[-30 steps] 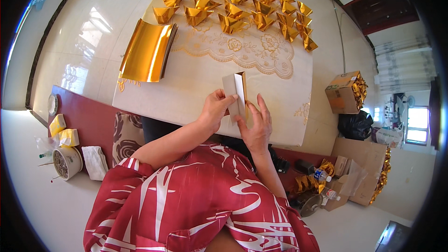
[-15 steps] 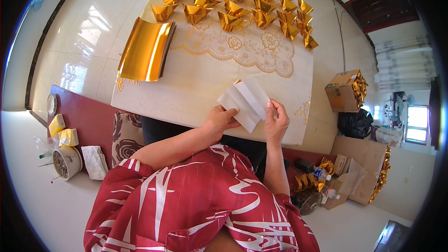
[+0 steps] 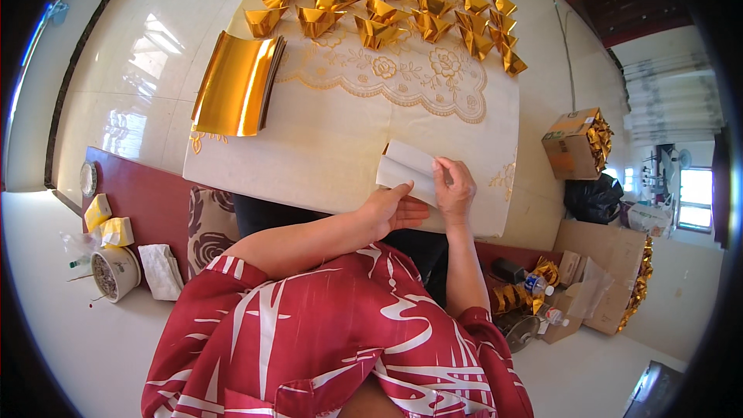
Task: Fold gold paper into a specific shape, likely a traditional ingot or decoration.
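Head view: a folded sheet (image 3: 406,164) is held over the near part of a cloth-covered table (image 3: 325,143), in front of the person's body, with its pale side shown and a narrow gold edge seen at its upper left corner. The sheet's right end is gripped by the right hand (image 3: 455,188), where the thumb and forefinger are pinched together on the paper and the other fingers are curled. By the left hand (image 3: 397,207), the near edge is met from below: the thumb is laid on the paper, while the other fingers are stretched out toward the right hand, partly covered by the sheet; whether the paper is clamped from behind by them cannot be told. Farther left on the table, a stack of gold sheets (image 3: 232,85) is set, its shiny top curved. Along the far side, folded gold pieces (image 3: 317,22) are lined up in rows, just beyond and partly over an embroidered floral pattern (image 3: 383,67). To the right of the table, gold foil is held in an open cardboard box (image 3: 563,147), by which a black bag (image 3: 592,203) is placed. On the left, a red bench (image 3: 139,193) is seen, with a patterned cushion (image 3: 207,224) leaned near the table, and yellow packs (image 3: 116,232), a white tub (image 3: 122,275) and a white cloth (image 3: 160,272) are grouped nearby.
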{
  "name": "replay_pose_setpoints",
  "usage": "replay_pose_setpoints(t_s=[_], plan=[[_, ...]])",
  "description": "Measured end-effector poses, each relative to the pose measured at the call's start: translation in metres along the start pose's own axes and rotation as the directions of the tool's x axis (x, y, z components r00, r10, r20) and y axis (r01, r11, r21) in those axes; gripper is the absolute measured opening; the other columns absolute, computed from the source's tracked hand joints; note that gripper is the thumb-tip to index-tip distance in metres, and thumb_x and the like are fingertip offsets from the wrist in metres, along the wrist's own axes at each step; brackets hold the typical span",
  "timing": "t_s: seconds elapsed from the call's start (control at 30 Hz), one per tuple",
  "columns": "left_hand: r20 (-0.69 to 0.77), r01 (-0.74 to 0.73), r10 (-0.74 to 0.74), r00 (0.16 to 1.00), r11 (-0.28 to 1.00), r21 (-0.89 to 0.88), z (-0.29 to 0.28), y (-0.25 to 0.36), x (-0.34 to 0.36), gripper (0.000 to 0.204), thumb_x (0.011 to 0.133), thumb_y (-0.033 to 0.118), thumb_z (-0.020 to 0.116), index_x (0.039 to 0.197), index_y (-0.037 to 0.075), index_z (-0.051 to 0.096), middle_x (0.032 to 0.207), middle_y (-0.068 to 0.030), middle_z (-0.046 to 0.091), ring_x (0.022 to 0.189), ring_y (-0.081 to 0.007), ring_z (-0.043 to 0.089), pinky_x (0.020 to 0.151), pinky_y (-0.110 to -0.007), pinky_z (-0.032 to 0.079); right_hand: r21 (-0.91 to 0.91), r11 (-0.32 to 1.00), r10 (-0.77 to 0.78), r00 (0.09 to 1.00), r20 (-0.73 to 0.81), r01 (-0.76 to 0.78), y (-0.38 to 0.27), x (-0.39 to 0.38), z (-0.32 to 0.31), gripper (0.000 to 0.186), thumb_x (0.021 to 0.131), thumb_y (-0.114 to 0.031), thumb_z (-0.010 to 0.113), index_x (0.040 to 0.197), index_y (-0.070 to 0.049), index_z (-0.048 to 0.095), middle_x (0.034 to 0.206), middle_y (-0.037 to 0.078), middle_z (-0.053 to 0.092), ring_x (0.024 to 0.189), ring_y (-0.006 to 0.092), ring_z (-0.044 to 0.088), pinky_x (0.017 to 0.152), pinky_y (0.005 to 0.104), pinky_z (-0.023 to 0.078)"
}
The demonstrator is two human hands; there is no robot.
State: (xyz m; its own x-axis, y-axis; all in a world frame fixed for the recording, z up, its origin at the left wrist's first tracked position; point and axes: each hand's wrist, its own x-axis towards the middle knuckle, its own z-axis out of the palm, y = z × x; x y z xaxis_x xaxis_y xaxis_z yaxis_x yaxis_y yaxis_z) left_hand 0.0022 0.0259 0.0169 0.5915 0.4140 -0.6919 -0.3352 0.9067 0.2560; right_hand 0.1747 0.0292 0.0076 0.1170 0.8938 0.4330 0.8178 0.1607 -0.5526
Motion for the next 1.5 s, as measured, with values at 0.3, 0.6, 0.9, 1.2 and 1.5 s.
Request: replay_pose_setpoints(t_s=[0.3,0.6,0.9,1.2,1.5], plan=[[0.328,-0.439,0.397,0.857,0.230,0.868,0.005,0.051,-0.046,0.034,0.099,0.030,0.055,0.112,0.000,0.064,0.115,-0.0146,0.068,0.107,-0.0282,0.066,0.089,-0.040,0.054,-0.036,0.995,-0.098,0.995,-0.017,0.097,0.003,-0.002,0.005,0.009,0.087,-0.014,0.069,0.094,-0.009,0.069,0.080,0.007,0.064,0.073,0.0277,0.061,0.067,0.0386,0.048],[0.754,-0.351,0.260,0.604,-0.762,0.544,-0.027,0.018,-0.005,0.059,0.090,0.037,0.064,0.133,-0.001,0.054,0.153,-0.0207,0.036,0.147,-0.0324,0.025,0.119,-0.048,0.021,-0.079,0.997,-0.019,0.999,-0.034,0.016,0.002,0.010,0.012,0.010,0.086,-0.014,0.071,0.094,-0.010,0.068,0.082,0.006,0.064,0.076,0.0274,0.063,0.067,0.0379,0.050],[0.694,-0.260,0.294,0.658,-0.776,0.575,-0.027,0.033,0.006,0.056,0.080,0.031,0.074,0.124,0.001,0.059,0.146,-0.0201,0.045,0.141,-0.0325,0.038,0.116,-0.046,0.030,-0.199,0.980,-0.021,1.000,-0.003,0.020,0.005,0.017,0.015,0.015,0.083,-0.015,0.073,0.096,-0.011,0.069,0.093,0.005,0.064,0.087,0.0250,0.063,0.073,0.0378,0.052],[0.778,-0.491,0.392,0.492,-0.613,0.619,-0.032,0.062,0.018,0.024,0.074,0.014,0.075,0.096,0.004,0.071,0.120,-0.0106,0.065,0.115,-0.0303,0.059,0.095,-0.041,0.048,0.143,0.989,0.035,0.999,0.020,-0.037,0.009,-0.019,-0.014,0.018,0.085,-0.017,0.072,0.100,-0.007,0.071,0.104,0.009,0.070,0.108,0.0341,0.062,0.094,0.0404,0.049],[0.688,-0.523,0.485,0.539,-0.448,0.725,-0.017,0.075,0.022,0.035,0.074,0.012,0.077,0.106,0.002,0.068,0.107,-0.0115,0.068,0.100,-0.0318,0.062,0.088,-0.040,0.052,0.072,0.976,0.212,0.973,-0.092,-0.206,0.002,-0.031,0.000,0.016,0.083,-0.012,0.073,0.096,-0.005,0.068,0.102,0.011,0.068,0.101,0.0336,0.062,0.090,0.0408,0.049]])
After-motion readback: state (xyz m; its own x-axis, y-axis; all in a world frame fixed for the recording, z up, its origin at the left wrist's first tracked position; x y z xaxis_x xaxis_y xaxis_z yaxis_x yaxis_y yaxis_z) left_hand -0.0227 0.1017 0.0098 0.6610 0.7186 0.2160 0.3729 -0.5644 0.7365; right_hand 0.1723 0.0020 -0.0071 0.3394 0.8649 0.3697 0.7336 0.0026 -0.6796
